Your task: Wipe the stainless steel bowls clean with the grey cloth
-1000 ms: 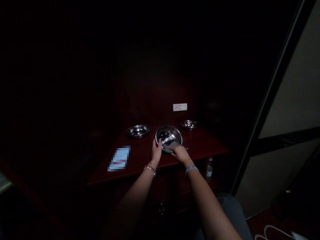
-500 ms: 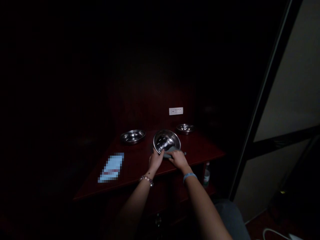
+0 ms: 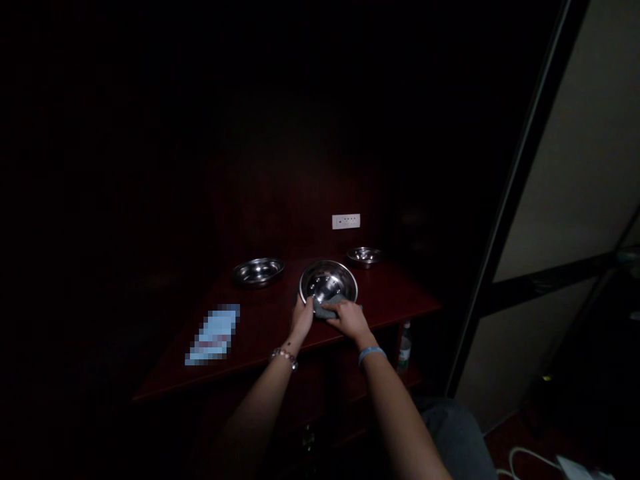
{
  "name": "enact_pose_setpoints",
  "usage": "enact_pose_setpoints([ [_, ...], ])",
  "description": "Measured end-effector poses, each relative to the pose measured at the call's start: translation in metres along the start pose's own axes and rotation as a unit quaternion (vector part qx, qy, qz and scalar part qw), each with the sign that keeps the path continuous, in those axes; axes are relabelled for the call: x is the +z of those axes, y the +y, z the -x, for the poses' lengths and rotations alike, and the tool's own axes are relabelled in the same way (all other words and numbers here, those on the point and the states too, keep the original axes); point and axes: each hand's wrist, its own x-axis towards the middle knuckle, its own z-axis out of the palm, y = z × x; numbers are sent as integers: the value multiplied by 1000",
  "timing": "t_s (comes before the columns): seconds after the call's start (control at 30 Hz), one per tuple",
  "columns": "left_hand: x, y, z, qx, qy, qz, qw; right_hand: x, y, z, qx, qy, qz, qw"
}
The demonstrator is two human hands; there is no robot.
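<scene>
A steel bowl (image 3: 329, 282) is tilted on the dark red surface (image 3: 260, 333); a grey cloth (image 3: 327, 309) is pressed at its near rim. The rim is gripped by the left hand (image 3: 302, 318); the right hand (image 3: 350, 320) is closed on the cloth, both arms outstretched.

I see a second steel dish (image 3: 257, 271) left on the red tabletop (image 3: 390, 297), a smaller one (image 3: 364, 255) behind, a white socket plate (image 3: 346, 221), a bottle (image 3: 404, 347) below.

Both arms outstretched, left hand (image 3: 302, 319) and right hand (image 3: 349, 319) side by side (fingers curled).
</scene>
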Motion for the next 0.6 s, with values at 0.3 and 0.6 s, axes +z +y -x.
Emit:
enact_pose_setpoints([
  [0.3,1,1,5,15,-15,-31,999,4,3,0,12,10,-6,1000],
  [0.6,0,8,5,-17,-7,-26,999,4,4,-1,4,21,-16,1000],
])
